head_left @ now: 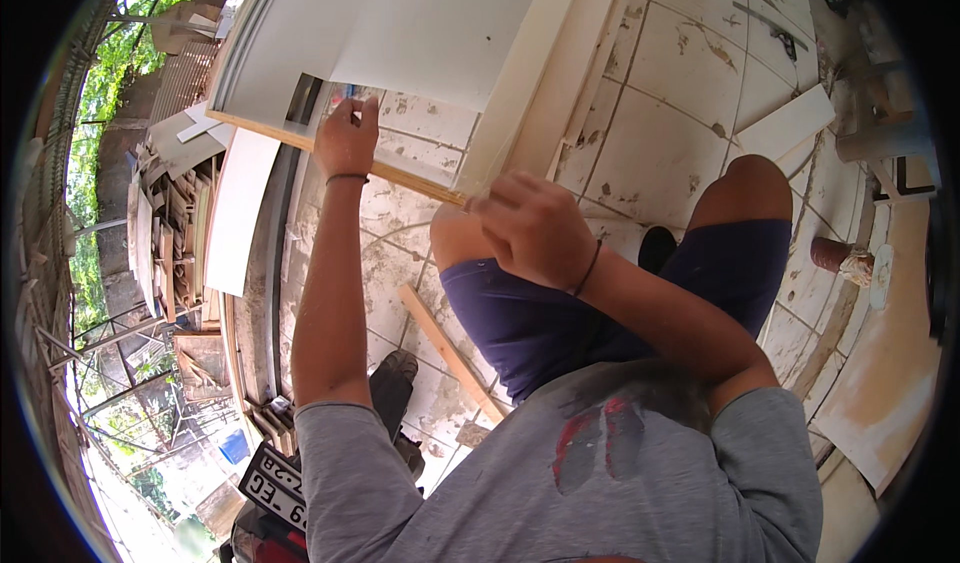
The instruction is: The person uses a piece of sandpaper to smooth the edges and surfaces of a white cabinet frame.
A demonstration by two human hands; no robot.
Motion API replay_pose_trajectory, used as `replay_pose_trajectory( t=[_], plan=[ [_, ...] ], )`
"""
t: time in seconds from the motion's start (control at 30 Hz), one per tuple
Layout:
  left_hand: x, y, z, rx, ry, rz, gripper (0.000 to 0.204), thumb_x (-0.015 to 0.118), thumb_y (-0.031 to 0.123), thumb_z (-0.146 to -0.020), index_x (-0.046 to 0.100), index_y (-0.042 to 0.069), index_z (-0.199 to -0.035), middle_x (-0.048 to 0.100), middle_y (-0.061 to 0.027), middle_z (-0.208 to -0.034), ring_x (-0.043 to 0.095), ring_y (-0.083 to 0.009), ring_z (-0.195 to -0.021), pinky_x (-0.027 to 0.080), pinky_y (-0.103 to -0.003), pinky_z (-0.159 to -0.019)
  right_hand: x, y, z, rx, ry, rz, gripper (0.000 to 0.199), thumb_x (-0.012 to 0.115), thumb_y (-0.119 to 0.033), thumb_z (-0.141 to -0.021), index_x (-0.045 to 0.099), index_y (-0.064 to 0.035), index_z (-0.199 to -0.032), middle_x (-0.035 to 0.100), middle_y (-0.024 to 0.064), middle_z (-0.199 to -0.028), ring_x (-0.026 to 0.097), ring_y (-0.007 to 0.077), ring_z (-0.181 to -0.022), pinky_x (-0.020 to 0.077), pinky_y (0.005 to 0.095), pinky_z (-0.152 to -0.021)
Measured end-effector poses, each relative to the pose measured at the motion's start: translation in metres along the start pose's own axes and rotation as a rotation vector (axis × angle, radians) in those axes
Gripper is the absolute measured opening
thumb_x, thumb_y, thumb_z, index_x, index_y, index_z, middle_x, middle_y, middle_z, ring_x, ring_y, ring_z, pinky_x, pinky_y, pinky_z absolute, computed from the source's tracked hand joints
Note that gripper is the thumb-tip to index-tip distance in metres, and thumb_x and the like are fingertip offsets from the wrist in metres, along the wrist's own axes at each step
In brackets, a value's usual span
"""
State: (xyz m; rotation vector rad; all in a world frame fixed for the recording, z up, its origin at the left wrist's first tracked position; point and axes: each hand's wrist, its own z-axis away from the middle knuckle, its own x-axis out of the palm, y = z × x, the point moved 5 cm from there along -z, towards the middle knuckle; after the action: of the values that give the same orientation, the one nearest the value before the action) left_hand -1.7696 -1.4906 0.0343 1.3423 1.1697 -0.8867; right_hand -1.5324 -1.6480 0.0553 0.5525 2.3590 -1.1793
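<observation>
Your left hand (347, 143) is at the wooden strip (412, 182), your blurred right hand (535, 228) near its end; both have bent fingers, whose grip I cannot tell.

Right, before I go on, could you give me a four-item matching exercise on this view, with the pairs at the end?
1. Left hand
2. Loose wooden strip
3. Shorts
4. T-shirt

A. Grey, with red marks
B. At the white panel's wooden edging
C. Dark purplish blue
D. Lying on the tiled floor

Pairs: 1-B, 2-D, 3-C, 4-A
</observation>
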Motion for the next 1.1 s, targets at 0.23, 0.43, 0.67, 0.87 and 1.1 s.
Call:
replay_pose_trajectory(
  t=[0.23,0.43,0.67,0.87,1.1],
  plan=[
    [0.004,0.133,0.085,0.633,-0.084,0.445,0.051,0.073,0.028,-0.075,0.056,0.006,-0.117,0.062,-0.0126,-0.107,0.066,-0.0305,-0.075,0.055,-0.037,-0.064,-0.082,0.105,-0.009,0.553,0.338,-0.304,0.012,0.063,-0.007,-0.082,0.064,-0.0058,-0.094,0.063,0.0093,-0.076,0.063,0.0177,-0.066,0.0483,0.0295,-0.058],
    [0.0,0.159,0.088,0.481,-0.091,0.242,0.046,0.075,0.026,-0.073,0.061,0.007,-0.113,0.062,-0.008,-0.109,0.065,-0.0285,-0.086,0.054,-0.035,-0.073,-0.118,0.154,0.048,0.836,0.322,-0.554,0.012,0.063,-0.011,-0.088,0.062,-0.0013,-0.095,0.061,0.0006,-0.077,0.06,0.0095,-0.069,0.0452,0.0224,-0.058],
    [0.007,0.212,0.054,0.564,0.175,0.144,0.012,0.069,0.014,-0.075,0.065,0.008,-0.085,0.059,-0.0063,-0.09,0.06,-0.0271,-0.083,0.05,-0.039,-0.071,-0.141,0.181,0.049,0.986,0.451,-0.901,0.02,0.06,-0.003,-0.088,0.057,-0.0016,-0.108,0.057,0.0012,-0.084,0.058,0.0104,-0.073,0.0446,0.022,-0.062],
    [0.006,0.206,0.077,0.431,0.151,0.18,0.009,0.068,0.014,-0.077,0.061,0.009,-0.079,0.058,-0.0053,-0.089,0.059,-0.0259,-0.088,0.051,-0.038,-0.071,-0.169,0.235,0.045,0.807,0.361,-0.673,0.026,0.066,-0.001,-0.083,0.057,-0.0014,-0.107,0.057,0.0002,-0.086,0.053,0.0086,-0.076,0.0435,0.021,-0.068],
    [-0.005,0.175,0.103,0.293,0.142,0.254,0.016,0.071,0.013,-0.075,0.062,0.005,-0.086,0.058,-0.0089,-0.091,0.063,-0.0273,-0.072,0.052,-0.036,-0.061,-0.156,0.246,-0.083,0.287,0.114,-0.164,0.01,0.067,-0.007,-0.079,0.061,-0.0008,-0.084,0.057,0.01,-0.072,0.055,0.019,-0.061,0.0457,0.0305,-0.06]
  ],
)
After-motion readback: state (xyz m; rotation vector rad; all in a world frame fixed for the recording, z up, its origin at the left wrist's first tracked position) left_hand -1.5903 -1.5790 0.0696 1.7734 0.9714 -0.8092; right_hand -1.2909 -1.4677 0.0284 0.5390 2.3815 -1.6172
